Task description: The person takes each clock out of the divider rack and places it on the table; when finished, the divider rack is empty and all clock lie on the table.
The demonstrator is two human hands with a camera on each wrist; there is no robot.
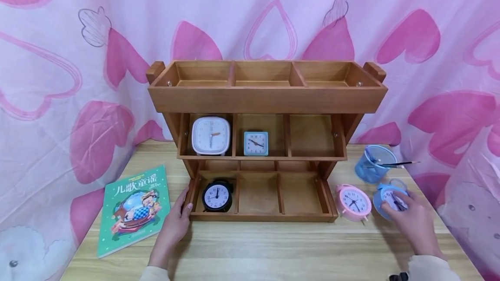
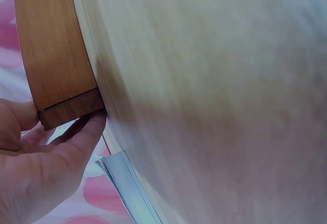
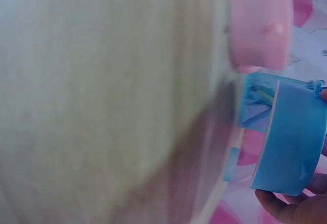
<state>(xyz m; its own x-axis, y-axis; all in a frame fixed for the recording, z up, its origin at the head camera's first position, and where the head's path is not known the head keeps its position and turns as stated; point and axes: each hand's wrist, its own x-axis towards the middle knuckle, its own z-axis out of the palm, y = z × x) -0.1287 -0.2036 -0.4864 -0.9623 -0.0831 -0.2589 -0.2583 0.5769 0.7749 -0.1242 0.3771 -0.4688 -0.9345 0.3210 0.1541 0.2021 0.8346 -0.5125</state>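
My left hand [image 1: 176, 224] grips the lower left corner of a brown wooden three-tier shelf [image 1: 265, 100]; in the left wrist view, thumb and fingers [image 2: 89, 132] pinch the wood from both sides. At the right, my right hand [image 1: 414, 222] holds a round blue alarm clock [image 3: 294, 137] by its rim, fingers partly covering the dial. The right wrist view shows it slightly off the table. Left of it stands a pink alarm clock [image 1: 354, 203]. A black alarm clock [image 1: 217, 196] sits in the bottom-left compartment. Above are a white clock [image 1: 211, 135] and a small light-blue square clock [image 1: 255, 143].
Behind the blue clock stands a blue mesh pen holder [image 1: 375, 164] with pens leaning out rightward. A green children's book [image 1: 134, 209] lies on the wooden table [image 1: 273, 250] left of the shelf. A pink heart-patterned curtain [image 1: 250, 16] hangs behind and at both sides.
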